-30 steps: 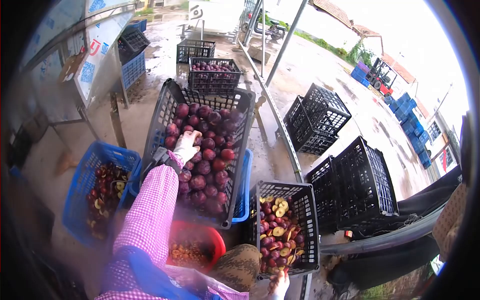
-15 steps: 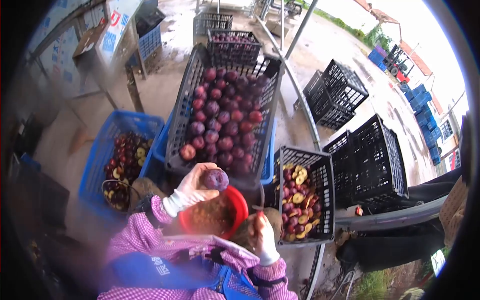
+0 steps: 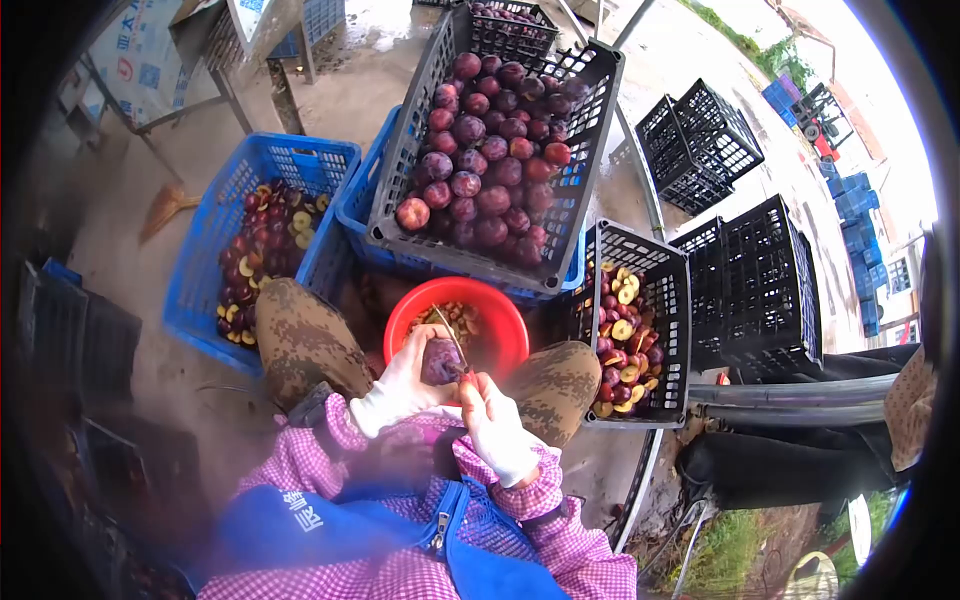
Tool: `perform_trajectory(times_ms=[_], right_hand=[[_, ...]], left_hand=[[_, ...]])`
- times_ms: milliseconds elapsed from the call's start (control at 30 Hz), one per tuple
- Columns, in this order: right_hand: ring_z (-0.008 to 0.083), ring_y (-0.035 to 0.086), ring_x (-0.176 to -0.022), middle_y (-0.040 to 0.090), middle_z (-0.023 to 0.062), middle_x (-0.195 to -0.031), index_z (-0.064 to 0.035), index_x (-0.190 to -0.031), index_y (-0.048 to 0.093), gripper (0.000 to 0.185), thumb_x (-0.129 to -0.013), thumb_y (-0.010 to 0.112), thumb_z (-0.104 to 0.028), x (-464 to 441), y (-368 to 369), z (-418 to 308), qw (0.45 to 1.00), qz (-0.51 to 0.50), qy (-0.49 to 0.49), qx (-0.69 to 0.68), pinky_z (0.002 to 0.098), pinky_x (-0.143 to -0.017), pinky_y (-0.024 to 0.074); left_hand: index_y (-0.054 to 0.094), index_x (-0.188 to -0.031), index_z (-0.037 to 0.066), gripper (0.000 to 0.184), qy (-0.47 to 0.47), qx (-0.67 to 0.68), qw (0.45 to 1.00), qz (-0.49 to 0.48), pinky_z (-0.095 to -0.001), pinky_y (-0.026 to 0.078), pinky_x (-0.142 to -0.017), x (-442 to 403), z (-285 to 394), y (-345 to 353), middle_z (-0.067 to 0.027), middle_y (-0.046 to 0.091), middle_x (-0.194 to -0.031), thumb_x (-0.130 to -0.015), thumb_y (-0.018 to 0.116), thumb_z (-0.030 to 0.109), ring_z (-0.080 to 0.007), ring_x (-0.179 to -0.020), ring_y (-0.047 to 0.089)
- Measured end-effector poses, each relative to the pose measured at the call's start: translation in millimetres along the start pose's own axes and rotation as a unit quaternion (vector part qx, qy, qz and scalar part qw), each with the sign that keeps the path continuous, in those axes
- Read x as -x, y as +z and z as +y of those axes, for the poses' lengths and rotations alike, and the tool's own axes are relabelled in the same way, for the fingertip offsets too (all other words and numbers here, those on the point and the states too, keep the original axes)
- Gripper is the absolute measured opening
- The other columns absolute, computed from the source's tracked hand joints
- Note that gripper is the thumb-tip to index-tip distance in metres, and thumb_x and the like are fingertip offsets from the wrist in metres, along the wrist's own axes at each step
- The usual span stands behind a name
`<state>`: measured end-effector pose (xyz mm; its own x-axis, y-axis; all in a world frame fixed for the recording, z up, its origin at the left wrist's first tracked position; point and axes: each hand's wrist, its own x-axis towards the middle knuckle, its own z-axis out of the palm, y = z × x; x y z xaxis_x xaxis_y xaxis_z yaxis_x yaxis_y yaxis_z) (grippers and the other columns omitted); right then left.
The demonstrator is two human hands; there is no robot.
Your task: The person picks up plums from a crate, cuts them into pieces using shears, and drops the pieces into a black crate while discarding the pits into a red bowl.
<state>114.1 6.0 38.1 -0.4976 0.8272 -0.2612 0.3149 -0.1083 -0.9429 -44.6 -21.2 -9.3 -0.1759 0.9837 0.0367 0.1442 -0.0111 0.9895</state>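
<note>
A purple plum (image 3: 440,364) is gripped in my left hand (image 3: 395,388), which wears a white fingerless glove. My right hand (image 3: 496,428), gloved the same way, is closed on the red handle of a small knife (image 3: 450,334). The thin blade lies against the plum's right side. Both hands are over the near edge of a red basin (image 3: 517,335), which holds small tan pieces. Beyond it, a black crate (image 3: 598,118) full of whole plums (image 3: 480,155) rests tilted on a blue crate (image 3: 352,205).
Cut plums fill part of a black crate (image 3: 678,335) at right and a blue crate (image 3: 190,265) at left. My camouflage-covered knees (image 3: 305,335) flank the basin. Black crates (image 3: 765,290) are stacked further right. A metal rail (image 3: 640,165) runs behind, and a broom (image 3: 168,207) lies left.
My hands have come together; the knife blade now meets the plum, which was held apart from it before. The camera view has shifted, bringing the basin and knees into fuller sight.
</note>
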Motion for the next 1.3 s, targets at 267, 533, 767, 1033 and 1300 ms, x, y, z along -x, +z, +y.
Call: perform_trajectory(times_ms=[267,533,767,1033,1300], right_hand=[[0.0425,0.060,-0.072,0.059,0.0254,-0.073,-0.0019,-0.095,0.052,0.025,-0.093,0.049,-0.026,6,8,-4,0.977,0.003,-0.048,0.208,0.0454,-0.061,0.0469],[0.0444,0.058,-0.071,0.057,0.0247,-0.071,-0.0012,-0.092,0.050,0.017,-0.093,0.048,-0.019,3,19,22,0.984,0.036,-0.057,0.167,0.0429,-0.059,0.0446],[0.0288,0.054,-0.052,0.053,0.0139,-0.060,-0.0046,-0.087,0.050,0.019,-0.094,0.048,-0.022,-8,23,46,0.986,0.051,-0.073,0.138,0.0362,-0.050,0.0419],[0.0036,0.021,-0.039,0.028,-0.0064,-0.053,-0.0136,-0.073,0.035,0.043,-0.097,0.034,-0.049,17,-26,-5,0.714,-0.286,0.234,-0.595,0.0191,-0.032,0.0178],[0.0131,0.045,-0.061,0.048,0.0041,-0.064,-0.0023,-0.089,0.051,0.029,-0.096,0.045,-0.029,16,-16,27,0.997,-0.032,0.034,0.054,0.0281,-0.057,0.0392]], left_hand=[[0.044,-0.112,0.005,0.061,-0.035,-0.001,0.999,-0.005,-0.0333,0.046,-0.080,5,12,-4,-0.0091,0.054,-0.098,-0.061,0.076,0.007,-0.0215,-0.091,0.057],[0.044,-0.114,0.004,0.062,-0.009,-0.099,0.995,-0.033,-0.0343,0.045,-0.083,0,-1,-4,-0.0135,0.054,-0.103,-0.061,0.077,0.010,-0.0257,-0.097,0.057],[0.043,-0.113,0.004,0.059,-0.002,-0.134,0.990,-0.048,-0.0378,0.045,-0.087,-5,-1,0,-0.0166,0.054,-0.106,-0.063,0.074,0.009,-0.0329,-0.101,0.056],[0.044,-0.113,0.006,0.058,0.046,-0.057,0.994,-0.085,-0.0329,0.045,-0.087,-30,-9,-12,-0.0120,0.055,-0.103,-0.064,0.075,0.008,-0.0241,-0.099,0.057],[0.039,-0.128,0.010,0.067,-0.215,0.401,0.890,-0.041,-0.0311,0.046,-0.087,-19,-9,-5,-0.0071,0.052,-0.110,-0.067,0.063,-0.003,-0.0181,-0.100,0.055]])
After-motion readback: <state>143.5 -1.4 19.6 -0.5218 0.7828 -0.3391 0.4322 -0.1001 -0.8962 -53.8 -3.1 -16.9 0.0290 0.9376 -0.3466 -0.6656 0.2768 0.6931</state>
